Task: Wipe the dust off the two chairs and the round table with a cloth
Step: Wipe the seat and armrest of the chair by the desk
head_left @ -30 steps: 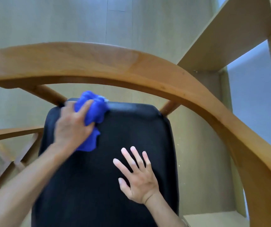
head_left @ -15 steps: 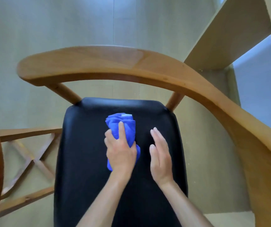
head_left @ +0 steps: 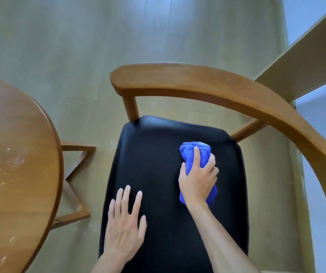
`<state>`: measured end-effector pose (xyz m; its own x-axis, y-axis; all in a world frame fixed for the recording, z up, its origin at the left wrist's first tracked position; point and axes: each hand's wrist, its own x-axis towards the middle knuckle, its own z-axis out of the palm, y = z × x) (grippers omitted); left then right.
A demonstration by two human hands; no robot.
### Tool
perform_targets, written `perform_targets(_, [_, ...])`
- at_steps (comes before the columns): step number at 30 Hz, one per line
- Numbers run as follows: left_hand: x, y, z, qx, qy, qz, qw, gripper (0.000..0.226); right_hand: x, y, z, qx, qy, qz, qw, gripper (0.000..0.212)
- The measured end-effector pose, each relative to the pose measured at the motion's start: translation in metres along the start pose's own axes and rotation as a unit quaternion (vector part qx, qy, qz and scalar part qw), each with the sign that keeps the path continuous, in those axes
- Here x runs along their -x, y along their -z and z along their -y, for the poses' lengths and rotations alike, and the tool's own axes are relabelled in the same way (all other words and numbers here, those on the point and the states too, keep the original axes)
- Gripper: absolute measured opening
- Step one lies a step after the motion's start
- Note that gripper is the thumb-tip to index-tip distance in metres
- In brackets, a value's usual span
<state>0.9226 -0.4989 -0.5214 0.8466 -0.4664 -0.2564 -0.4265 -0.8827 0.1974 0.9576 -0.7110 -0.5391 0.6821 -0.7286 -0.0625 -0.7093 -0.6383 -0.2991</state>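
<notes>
My left hand (head_left: pixel 123 225) lies nearest to me, flat and spread wide on the black padded seat (head_left: pixel 154 154) of the chair, fingers straight and holding nothing. My forearm leaves the picture at the bottom edge.

Farther out and to the right of it, my right hand (head_left: pixel 197 178) grips the bunched blue cloth (head_left: pixel 195 152) and presses it onto the seat near the far right corner. The cloth sticks out past my fingertips and also under the heel of my palm; the part beneath my palm is hidden.

The seat is glossy and dark, with a dull sheen along its far edge. Its near end is cut off by the bottom of the view.

Beyond my right hand, the chair's curved wooden rail (head_left: pixel 197 81) arcs from above the seat's far left corner round to the right and runs out of the picture. Two wooden posts join it to the seat; the rail partly hides the right one.

Left of my left hand, apart from the chair, is the round wooden desk (head_left: pixel 16 154), its top shiny with blotchy glare, so I cannot make out any dust. Only part of it shows. Crossed wooden bars (head_left: pixel 73 186) show below its edge.

Farthest is the pale, greenish plank floor (head_left: pixel 79 56), slightly blurred. Up and to the right of my right hand, a light wooden board (head_left: pixel 305 62) slants across a bluish wall (head_left: pixel 319 154); I cannot tell what it belongs to.
</notes>
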Motion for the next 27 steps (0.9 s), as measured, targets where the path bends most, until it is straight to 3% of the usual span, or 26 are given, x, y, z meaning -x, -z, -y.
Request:
perform_targets(3, [0.018,-0.017,0.013,-0.020,-0.035,-0.002,0.999,0.059,0.003,-0.014,0.046,-0.047,-0.018,-0.024,0.998,0.058])
perform_targets(6, [0.022,-0.026,0.013,-0.037,-0.046,-0.019,0.998,0.050,0.027,-0.034,0.107,-0.031,0.162,0.016,0.986,0.058])
perform_targets(8, [0.026,-0.032,0.012,-0.037,-0.046,-0.029,0.998,0.048,0.042,-0.045,0.129,0.004,0.297,0.063,0.953,0.052])
perform_targets(12, [0.024,-0.026,0.011,-0.043,-0.054,-0.024,0.997,0.061,0.014,-0.037,0.092,0.022,0.449,0.059,0.891,0.049])
perform_targets(15, [0.022,-0.017,0.013,-0.024,-0.058,0.012,0.998,0.059,-0.024,-0.011,0.013,0.003,0.380,0.031,0.925,0.054])
perform_targets(17, [0.023,-0.013,0.014,-0.018,-0.049,0.041,0.998,0.061,-0.039,0.013,-0.054,0.010,0.265,0.008,0.964,0.054])
perform_targets(20, [0.021,-0.008,0.014,-0.014,-0.044,0.076,0.996,0.063,-0.032,0.042,-0.119,0.002,0.086,-0.034,0.996,0.052])
perform_targets(23, [0.021,-0.005,0.014,-0.004,-0.045,0.080,0.996,0.066,-0.015,0.028,-0.092,-0.048,-0.083,-0.080,0.992,0.049])
perform_targets(25, [0.022,-0.004,0.017,0.002,-0.050,0.075,0.996,0.068,0.002,0.005,-0.040,-0.054,-0.076,-0.093,0.991,0.052])
perform_targets(27, [0.023,-0.005,0.020,0.006,-0.063,0.077,0.995,0.068,0.033,-0.014,0.024,-0.067,-0.004,-0.083,0.994,0.059])
